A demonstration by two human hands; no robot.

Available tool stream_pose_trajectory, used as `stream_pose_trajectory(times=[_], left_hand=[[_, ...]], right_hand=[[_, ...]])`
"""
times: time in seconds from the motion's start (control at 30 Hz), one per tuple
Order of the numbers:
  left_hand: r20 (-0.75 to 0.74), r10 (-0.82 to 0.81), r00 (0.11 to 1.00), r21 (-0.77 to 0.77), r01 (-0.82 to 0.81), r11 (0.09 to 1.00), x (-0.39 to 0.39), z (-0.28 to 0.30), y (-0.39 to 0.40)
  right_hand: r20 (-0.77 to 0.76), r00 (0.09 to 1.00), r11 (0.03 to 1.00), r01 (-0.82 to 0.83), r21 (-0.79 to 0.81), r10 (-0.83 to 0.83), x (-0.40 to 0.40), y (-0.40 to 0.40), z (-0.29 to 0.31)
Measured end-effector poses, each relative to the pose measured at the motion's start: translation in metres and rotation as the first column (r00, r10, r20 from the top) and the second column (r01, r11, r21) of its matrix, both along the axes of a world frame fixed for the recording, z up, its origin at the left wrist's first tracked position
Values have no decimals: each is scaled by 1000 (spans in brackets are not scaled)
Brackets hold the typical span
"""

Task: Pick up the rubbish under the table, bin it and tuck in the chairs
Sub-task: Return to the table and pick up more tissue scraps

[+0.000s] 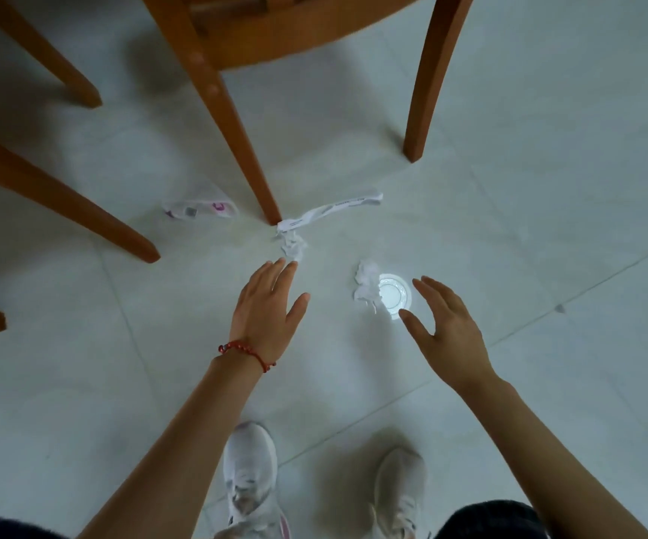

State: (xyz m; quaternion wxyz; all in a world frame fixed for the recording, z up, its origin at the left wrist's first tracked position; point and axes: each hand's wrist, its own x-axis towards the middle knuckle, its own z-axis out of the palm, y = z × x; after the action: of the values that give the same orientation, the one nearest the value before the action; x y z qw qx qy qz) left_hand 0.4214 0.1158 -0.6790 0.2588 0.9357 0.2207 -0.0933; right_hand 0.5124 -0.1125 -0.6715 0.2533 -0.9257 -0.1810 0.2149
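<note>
Down on the pale floor [548,212], among the chair legs [237,122], the rubbish lies scattered; both hands hover over it, fingers spread and holding nothing. Her left hand [266,309] has its fingertips just at a crumpled wad [293,245]; the right hand [445,332] cups beside a clear lid [392,294], which touches a second wad [366,284]. Best, I'd say, to pinch each wad whole — loose paper sheds bits; the flat lid wants a fingernail under its rim. A long strip [334,210] runs from the leg's foot up and to the right; a wrapper [198,208] lies left of that leg, its long axis roughly side to side.
</note>
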Motion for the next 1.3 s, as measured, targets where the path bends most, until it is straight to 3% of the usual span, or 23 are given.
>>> stream_pose_trajectory(times=[0.23, 0.43, 0.9, 1.0, 1.13, 1.3], left_hand=[[78, 104, 992, -34, -102, 994, 22, -104, 19], [143, 229, 963, -125, -212, 969, 55, -163, 34], [176, 392, 903, -164, -365, 916, 95, -208, 44], [175, 508, 844, -271, -455, 849, 89, -211, 41], [100, 692, 715, -417, -601, 682, 77, -209, 28], [-50, 776, 629, -540, -670, 509, 64, -209, 12]], right_hand=[[23, 999, 999, -34, 20, 34, 14, 4, -102], [64, 997, 998, -41, 57, 37, 26, 6, -151], [101, 994, 995, -41, 88, 32, 20, 7, -160], [71, 997, 994, -14, 113, 6, 20, 9, -167], [21, 999, 986, 30, 166, -34, 21, 19, -175], [-43, 996, 971, 82, 226, -74, 28, 36, -181]])
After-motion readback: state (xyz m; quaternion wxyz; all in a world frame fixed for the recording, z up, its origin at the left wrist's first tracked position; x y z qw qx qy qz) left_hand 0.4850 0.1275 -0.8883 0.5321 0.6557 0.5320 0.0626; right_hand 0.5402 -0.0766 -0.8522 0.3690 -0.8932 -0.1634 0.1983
